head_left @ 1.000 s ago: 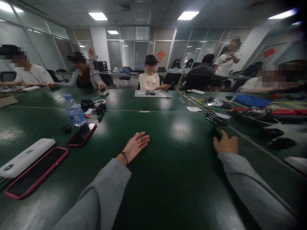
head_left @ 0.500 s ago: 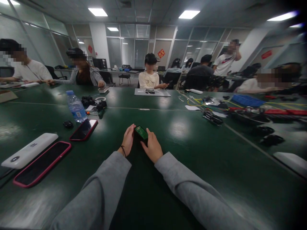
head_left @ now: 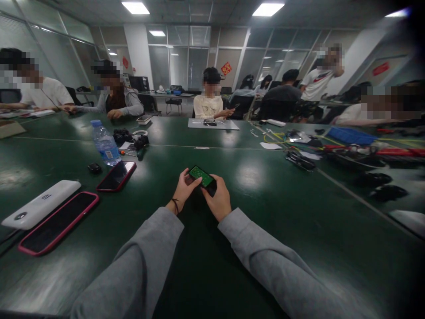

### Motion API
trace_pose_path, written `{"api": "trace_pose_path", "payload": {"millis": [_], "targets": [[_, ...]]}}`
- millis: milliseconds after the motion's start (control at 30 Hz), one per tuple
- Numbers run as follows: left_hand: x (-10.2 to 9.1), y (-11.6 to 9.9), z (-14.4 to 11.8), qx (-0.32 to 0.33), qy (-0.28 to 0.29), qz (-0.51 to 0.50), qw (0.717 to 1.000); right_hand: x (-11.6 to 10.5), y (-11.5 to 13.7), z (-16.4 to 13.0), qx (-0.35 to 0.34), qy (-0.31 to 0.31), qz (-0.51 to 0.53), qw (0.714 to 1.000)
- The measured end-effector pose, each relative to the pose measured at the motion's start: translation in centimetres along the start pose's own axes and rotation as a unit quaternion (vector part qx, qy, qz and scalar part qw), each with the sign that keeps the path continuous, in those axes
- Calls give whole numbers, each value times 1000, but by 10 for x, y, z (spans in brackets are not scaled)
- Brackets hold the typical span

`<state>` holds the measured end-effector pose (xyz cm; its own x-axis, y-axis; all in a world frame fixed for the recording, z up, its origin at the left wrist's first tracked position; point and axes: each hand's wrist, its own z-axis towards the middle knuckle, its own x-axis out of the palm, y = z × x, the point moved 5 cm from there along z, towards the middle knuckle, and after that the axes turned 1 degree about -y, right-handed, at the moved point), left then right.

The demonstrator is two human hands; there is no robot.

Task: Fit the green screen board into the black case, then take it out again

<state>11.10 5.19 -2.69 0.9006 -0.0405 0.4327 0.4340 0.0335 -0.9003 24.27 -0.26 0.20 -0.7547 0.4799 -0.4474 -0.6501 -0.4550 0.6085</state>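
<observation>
Both hands gripped a small green circuit board above the green table.
The left hand (head_left: 183, 191) and right hand (head_left: 219, 201) closed their fingers on opposite ends of the circuit board (head_left: 201, 176); a red-cased phone (head_left: 116, 176) and water bottle (head_left: 105, 144) lay well to their left on the table (head_left: 265, 212).

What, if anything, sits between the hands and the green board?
Nothing visible. Both the left hand and right hand already grip the green board directly, above the table.
</observation>
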Motion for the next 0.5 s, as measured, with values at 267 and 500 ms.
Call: {"api": "trace_pose_path", "payload": {"millis": [267, 500], "targets": [[-4, 3, 0, -12, 18, 32, 999, 4, 3, -1, -15, 22, 35, 999], [-2, -5, -3, 1, 29, -17, 999, 20, -21, -3, 132, 104, 204, 964]]}}
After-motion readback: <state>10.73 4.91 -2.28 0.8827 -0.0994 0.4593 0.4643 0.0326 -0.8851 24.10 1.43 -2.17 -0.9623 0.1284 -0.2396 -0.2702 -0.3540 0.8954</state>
